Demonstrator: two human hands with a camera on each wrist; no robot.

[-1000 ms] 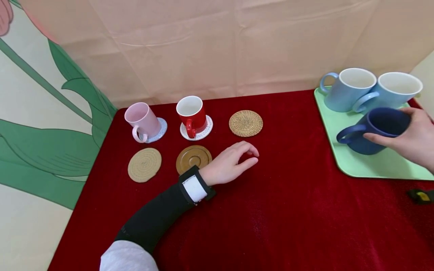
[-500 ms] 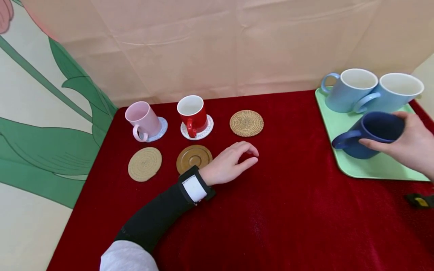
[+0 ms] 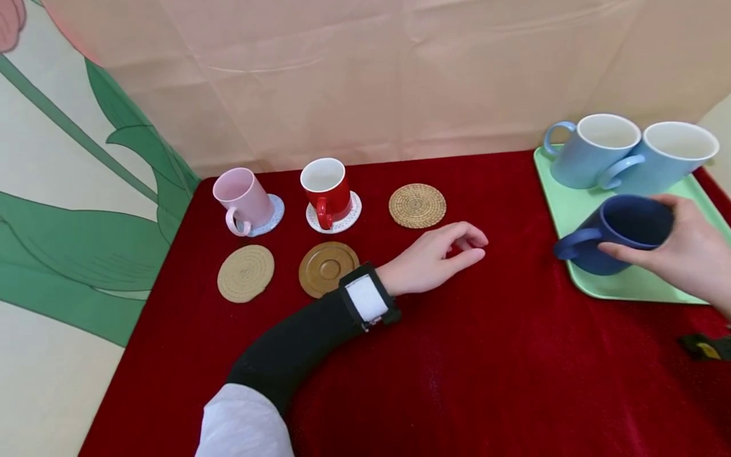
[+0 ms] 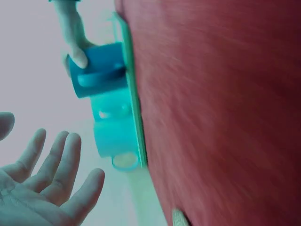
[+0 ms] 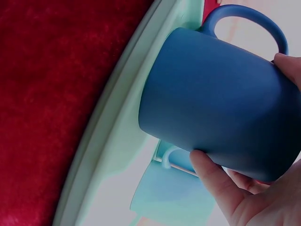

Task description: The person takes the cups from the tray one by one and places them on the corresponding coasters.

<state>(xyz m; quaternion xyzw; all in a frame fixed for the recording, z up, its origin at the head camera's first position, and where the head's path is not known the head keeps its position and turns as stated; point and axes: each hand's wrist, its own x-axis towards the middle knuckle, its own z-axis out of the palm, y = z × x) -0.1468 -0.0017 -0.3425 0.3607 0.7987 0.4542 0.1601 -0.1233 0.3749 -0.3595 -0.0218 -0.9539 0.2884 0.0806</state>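
Observation:
My right hand [image 3: 691, 251] grips a dark blue mug [image 3: 596, 254] near its rim, thumb on the near side and fingers on the far side. The mug is at the front left of the green tray [image 3: 642, 289], its handle pointing left past the tray's edge. Whether its base touches the tray I cannot tell. My left hand [image 3: 434, 257] holds nothing. It hovers right of the wooden coaster [image 3: 325, 266], fingers loosely bent; the left wrist view shows the fingers spread [image 4: 61, 169]. Two light blue mugs [image 3: 594, 155] stand at the tray's back.
A pink mug [image 3: 248, 197] stands on a pale blue coaster [image 3: 278, 212] at the back left. Beside it, a red mug [image 3: 337, 203] sits on a white coaster [image 3: 342, 225]. A woven coaster [image 3: 417, 205] and a beige coaster [image 3: 245, 274] lie on the red cloth [image 3: 485, 368].
My right hand has brought the dark blue mug left and a little nearer across the tray. In the last half second my left hand has moved right, toward the tray.

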